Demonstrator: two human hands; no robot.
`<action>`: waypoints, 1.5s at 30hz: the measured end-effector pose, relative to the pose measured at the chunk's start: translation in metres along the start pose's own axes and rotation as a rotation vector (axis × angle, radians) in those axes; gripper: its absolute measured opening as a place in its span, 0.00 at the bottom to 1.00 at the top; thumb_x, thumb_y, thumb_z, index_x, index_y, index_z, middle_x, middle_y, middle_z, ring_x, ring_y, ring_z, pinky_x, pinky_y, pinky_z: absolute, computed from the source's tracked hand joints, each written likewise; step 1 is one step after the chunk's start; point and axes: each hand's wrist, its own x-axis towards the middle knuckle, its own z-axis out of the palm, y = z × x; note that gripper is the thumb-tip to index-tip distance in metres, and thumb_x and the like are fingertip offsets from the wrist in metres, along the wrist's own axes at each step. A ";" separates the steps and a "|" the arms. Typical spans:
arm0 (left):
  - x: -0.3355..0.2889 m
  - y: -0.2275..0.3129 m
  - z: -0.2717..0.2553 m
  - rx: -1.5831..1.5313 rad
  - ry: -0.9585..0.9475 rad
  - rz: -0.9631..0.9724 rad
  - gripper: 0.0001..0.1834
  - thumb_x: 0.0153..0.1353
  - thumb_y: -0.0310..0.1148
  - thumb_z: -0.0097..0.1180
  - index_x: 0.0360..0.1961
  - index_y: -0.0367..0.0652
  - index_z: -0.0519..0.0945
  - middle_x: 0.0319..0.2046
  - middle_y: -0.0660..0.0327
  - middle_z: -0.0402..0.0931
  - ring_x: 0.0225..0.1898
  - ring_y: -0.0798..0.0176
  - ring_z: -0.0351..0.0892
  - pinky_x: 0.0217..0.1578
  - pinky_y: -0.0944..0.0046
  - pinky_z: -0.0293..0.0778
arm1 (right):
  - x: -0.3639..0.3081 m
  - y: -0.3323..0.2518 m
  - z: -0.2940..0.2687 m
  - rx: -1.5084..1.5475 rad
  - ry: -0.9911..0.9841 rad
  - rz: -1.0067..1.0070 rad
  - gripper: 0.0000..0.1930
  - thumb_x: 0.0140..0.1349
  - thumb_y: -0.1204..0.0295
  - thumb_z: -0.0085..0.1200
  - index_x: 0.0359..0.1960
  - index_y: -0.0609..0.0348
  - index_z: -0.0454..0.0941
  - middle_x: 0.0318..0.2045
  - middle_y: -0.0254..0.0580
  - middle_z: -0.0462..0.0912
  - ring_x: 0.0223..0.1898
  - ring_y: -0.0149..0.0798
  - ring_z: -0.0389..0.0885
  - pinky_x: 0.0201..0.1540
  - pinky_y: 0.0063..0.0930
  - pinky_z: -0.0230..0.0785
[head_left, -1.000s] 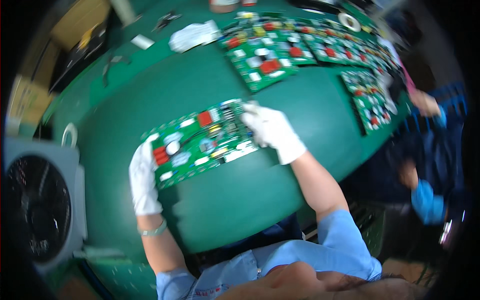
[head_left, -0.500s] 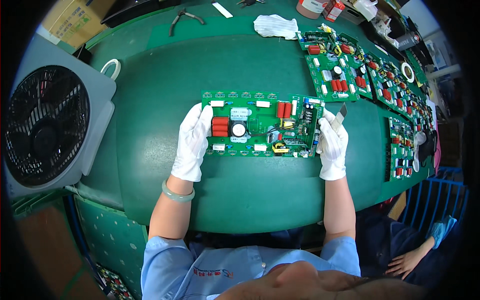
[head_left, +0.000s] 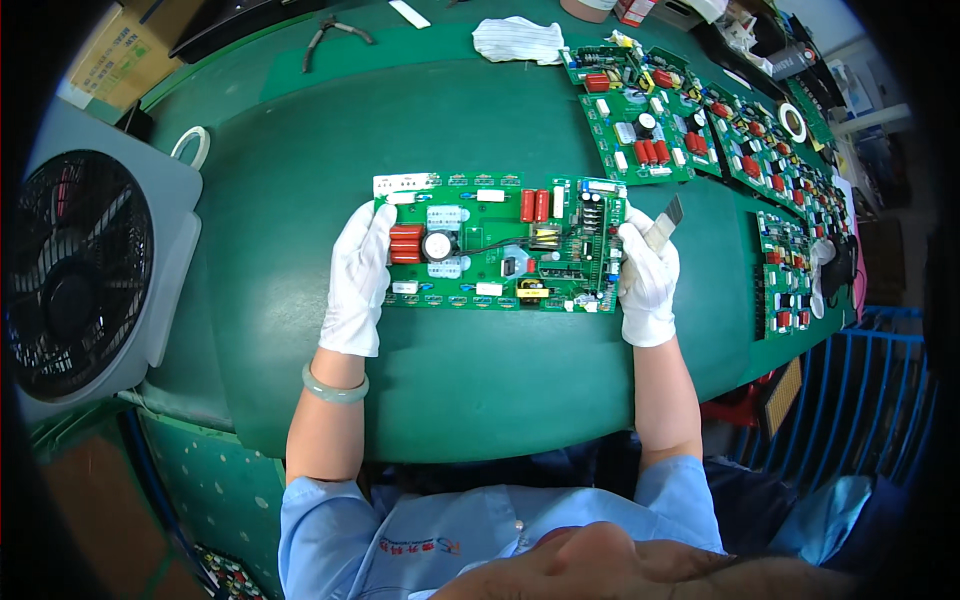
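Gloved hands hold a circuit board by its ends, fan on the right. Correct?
Wrong side: the fan is on the left, as the head view shows. The gloved left hand and right hand do hold a circuit board by its ends.

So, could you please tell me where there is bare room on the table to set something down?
The green table is bare between the fan and the left hand, beyond the held circuit board up to the pliers and cloth, and between the forearms. A narrower strip lies right of the right hand. Farther right is crowded with other circuit boards.
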 end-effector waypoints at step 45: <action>-0.008 -0.003 -0.004 -0.066 0.029 0.077 0.13 0.69 0.37 0.51 0.46 0.41 0.80 0.35 0.72 0.78 0.31 0.82 0.71 0.32 0.78 0.66 | -0.002 -0.004 -0.010 -0.118 -0.028 0.045 0.17 0.64 0.73 0.54 0.52 0.70 0.76 0.31 0.35 0.82 0.19 0.20 0.70 0.19 0.14 0.57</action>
